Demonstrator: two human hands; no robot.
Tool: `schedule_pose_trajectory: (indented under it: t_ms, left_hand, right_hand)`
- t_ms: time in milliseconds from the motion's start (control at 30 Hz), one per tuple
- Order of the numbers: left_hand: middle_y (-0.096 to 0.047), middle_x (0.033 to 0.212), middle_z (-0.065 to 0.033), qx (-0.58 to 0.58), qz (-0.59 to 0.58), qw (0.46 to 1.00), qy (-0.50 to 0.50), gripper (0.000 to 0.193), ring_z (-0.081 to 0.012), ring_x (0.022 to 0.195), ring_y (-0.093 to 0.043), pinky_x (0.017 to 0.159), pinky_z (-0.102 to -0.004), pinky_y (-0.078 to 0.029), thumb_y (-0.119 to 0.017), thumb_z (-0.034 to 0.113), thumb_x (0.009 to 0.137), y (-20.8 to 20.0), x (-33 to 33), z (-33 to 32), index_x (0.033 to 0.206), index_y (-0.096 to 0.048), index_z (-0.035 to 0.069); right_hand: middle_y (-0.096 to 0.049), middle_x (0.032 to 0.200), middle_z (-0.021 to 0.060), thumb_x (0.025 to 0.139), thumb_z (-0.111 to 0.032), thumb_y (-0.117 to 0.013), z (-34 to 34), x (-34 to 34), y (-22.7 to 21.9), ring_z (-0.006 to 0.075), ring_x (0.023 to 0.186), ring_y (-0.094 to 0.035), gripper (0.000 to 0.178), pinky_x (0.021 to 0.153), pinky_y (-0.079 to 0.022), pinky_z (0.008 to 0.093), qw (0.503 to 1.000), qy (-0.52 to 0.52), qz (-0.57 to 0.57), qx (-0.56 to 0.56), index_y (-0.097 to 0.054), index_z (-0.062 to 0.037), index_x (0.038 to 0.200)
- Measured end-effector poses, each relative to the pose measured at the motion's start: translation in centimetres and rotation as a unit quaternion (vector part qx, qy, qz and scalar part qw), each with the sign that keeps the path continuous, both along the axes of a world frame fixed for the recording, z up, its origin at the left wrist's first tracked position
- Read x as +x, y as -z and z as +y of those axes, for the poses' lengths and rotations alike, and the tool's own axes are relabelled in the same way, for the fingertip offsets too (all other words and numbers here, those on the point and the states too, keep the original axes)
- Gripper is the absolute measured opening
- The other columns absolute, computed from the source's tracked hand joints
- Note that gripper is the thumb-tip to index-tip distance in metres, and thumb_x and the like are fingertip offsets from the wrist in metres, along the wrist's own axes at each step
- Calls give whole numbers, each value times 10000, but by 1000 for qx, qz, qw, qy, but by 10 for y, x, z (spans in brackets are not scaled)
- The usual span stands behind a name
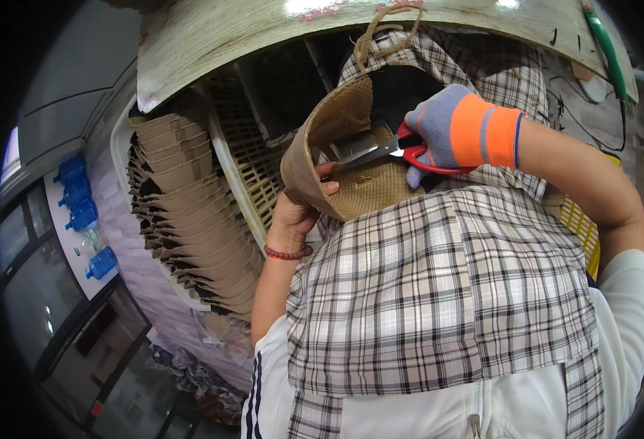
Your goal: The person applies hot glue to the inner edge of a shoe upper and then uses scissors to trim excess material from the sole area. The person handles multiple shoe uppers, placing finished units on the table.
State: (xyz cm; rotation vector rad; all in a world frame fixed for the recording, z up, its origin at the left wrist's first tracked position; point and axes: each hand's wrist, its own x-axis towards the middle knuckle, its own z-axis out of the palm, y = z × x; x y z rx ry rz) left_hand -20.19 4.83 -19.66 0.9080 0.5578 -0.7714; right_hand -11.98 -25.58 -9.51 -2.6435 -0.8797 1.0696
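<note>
A person looks down over a plaid apron [439, 293] at their own two hands, working just above centre. The bare left hand [300, 208], a red bead bracelet [287, 254] at its wrist, has its fingers closed around a tan woven piece [336, 150] curved like a shoe upper, the thumb pressing its inner edge. The right hand [446, 132], in a grey and orange glove, has its fingers closed through the red handles of scissors [388, 148]; the blades, slightly parted, reach toward nine o'clock inside the woven piece. To cut cleanly, it seems best to hold the piece steady and keep the left thumb clear of the blade tips, which lie close by. At nine o'clock, a stack of similar tan pieces [190, 212] fills a pale plastic crate [223, 157], near the left hand. A worn surface [263, 36] arcs across twelve o'clock, leaving modest room above the hands.
</note>
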Motion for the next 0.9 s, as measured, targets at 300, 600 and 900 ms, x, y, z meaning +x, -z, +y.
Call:
schedule_pose_trajectory:
  t_ms: [300, 600, 900]
  left_hand:
    - [-700, 1121, -133, 10, 4, 1000, -12, 467, -234, 1022, -669, 932, -354, -571, -817, -86, 710, -4, 1, -2, 1156, -681, -57]
    - [-700, 1109, -106, 32, -5, 999, 18, 462, -210, 1009, -666, 900, -338, -561, -829, -36, 728, -5, 4, 0, 1163, -676, -39]
    - [-647, 1154, -82, -105, -195, 963, -156, 419, -211, 1044, -624, 917, -377, -516, -694, 78, 916, 18, 39, -12, 1309, -571, 3]
  right_hand:
    - [-734, 816, 117, 834, -493, -696, 8, 3, -5, 283, 761, -723, 487, 670, -571, 368, 998, -17, 20, -58, -720, -69, 1073]
    - [-733, 827, 141, 846, -518, -648, 8, 10, -26, 299, 769, -722, 494, 681, -570, 378, 994, -2, 60, -92, -749, -55, 983]
    - [-663, 672, 70, 923, -290, -581, -18, 60, 21, 182, 567, -641, 344, 501, -508, 308, 926, 36, 376, 14, -748, 10, 946]
